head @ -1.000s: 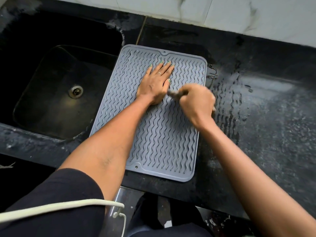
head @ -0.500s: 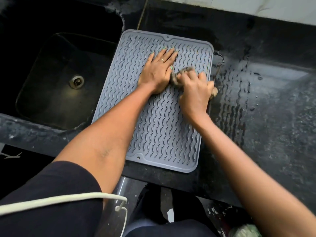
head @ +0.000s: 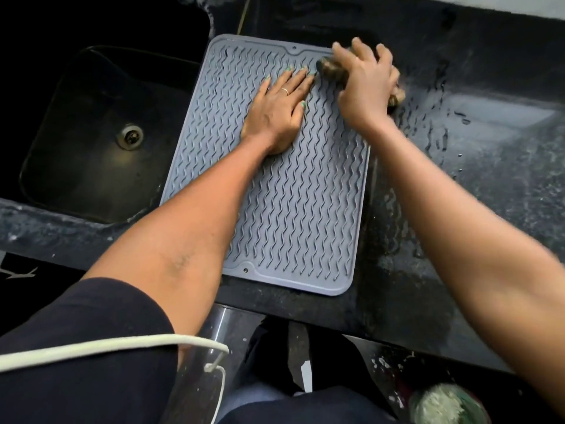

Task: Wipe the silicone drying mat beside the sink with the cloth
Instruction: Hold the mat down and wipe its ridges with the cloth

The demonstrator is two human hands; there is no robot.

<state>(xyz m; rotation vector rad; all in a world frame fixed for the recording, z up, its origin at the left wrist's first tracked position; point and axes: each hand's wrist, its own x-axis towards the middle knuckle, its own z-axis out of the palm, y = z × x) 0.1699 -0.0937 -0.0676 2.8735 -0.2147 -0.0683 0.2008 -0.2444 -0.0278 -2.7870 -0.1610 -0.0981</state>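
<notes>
We see the grey mat point(head: 293, 191) at frame center on the dark wet tabletop point(head: 458, 179), just right of the sink point(head: 101, 133). Our left hand point(head: 276, 108) lies flat & open on the mat's upper half, fingers spread, holding nothing. Our right hand point(head: 365, 87) has a closed grip on the brownish cloth point(head: 331, 71), pressed at the mat's upper-right corner.

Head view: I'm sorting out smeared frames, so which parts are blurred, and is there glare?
Head view: the right hand and the cloth are motion-smeared; the left hand and the mat ridges stay sharp; pale glare lies on the wet counter; the sink is very dark.
</notes>
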